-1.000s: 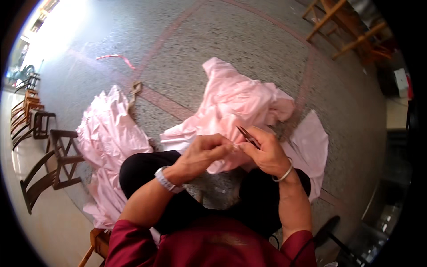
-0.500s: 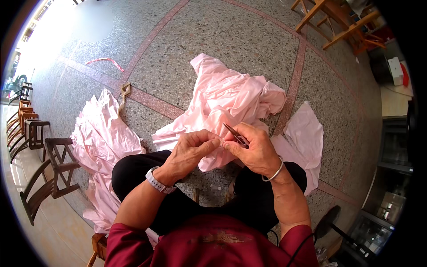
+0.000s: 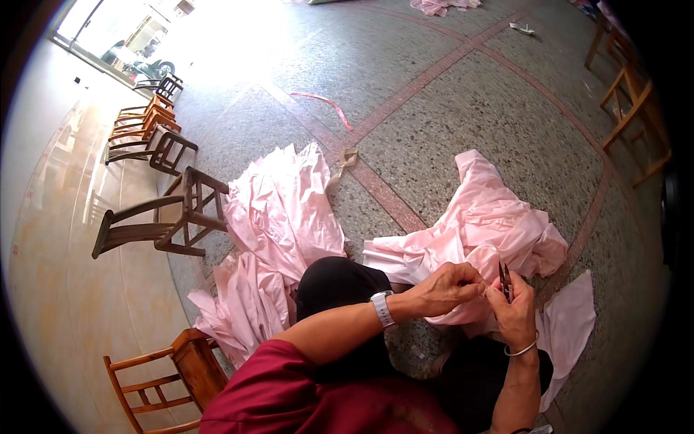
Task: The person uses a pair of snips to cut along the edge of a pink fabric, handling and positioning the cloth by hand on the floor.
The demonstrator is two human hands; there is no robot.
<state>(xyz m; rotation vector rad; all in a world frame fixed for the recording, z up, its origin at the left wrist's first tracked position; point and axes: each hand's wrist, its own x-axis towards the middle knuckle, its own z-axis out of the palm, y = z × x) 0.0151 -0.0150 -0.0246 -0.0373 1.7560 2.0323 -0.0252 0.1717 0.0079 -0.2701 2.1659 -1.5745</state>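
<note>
My left hand [image 3: 452,289] is closed in a pinch at the edge of pink cloth, its fingertips meeting my right hand's; what it pinches is too small to name. My right hand [image 3: 515,312] holds dark thread snips [image 3: 505,281], blades pointing up. A crumpled pink garment [image 3: 477,222] spreads from under both hands across the floor between and beyond my knees. Another heap of pink fabric [image 3: 278,206] lies to my left, and a flat pale pink piece [image 3: 567,325] lies to my right.
Wooden chairs [image 3: 191,213] line the left wall, one [image 3: 181,365] close by me. More wooden furniture [image 3: 629,116] stands at right. A pink strip [image 3: 332,107], a tan tie [image 3: 347,158] and a white item [image 3: 522,29] lie on the speckled floor [image 3: 434,101]. A bright doorway [image 3: 87,29] shows a scooter outside.
The view has swung left and up, bringing the doorway and left chairs further in; my hands now appear farther right. The snips now point more upright, still in my right hand.
</note>
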